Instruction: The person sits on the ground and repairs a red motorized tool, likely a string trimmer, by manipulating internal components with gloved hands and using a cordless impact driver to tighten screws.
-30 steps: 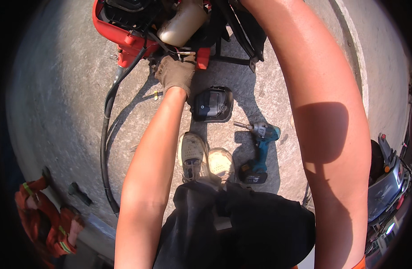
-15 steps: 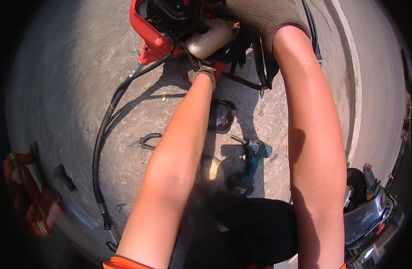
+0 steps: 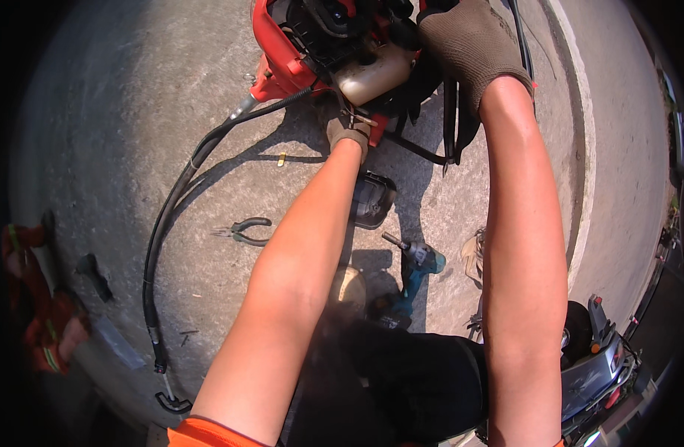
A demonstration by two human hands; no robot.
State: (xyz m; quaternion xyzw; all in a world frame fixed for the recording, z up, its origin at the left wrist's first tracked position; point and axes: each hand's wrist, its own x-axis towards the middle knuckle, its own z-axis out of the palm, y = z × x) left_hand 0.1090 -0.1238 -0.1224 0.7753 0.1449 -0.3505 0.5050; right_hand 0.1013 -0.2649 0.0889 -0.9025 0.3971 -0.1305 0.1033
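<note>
A small engine [image 3: 282,63] with a red housing and black parts lies on its side at the top of the view. Its whitish fuel tank [image 3: 375,74] faces me. My left hand [image 3: 347,132], in a brown knitted glove, reaches in under the tank beside a red part; its fingers are hidden. Also gloved, my right hand [image 3: 476,45] bends over the black parts right of the tank. Its fingers curl in there, and what they grip is mostly hidden. A black frame [image 3: 449,127] hangs below the right wrist.
A black hose [image 3: 163,246] curves down the left. On the concrete lie pliers [image 3: 245,231], a yellow clip [image 3: 281,159], a black cover [image 3: 374,200] and a teal cordless driver [image 3: 416,272]. Orange clothing [image 3: 33,298] shows far left, a parked motorbike [image 3: 591,369] lower right.
The view has turned slightly, so the engine sits further right in the picture. My right hand has drawn back a little, its fingers now further from the tank. My left hand stays under the tank.
</note>
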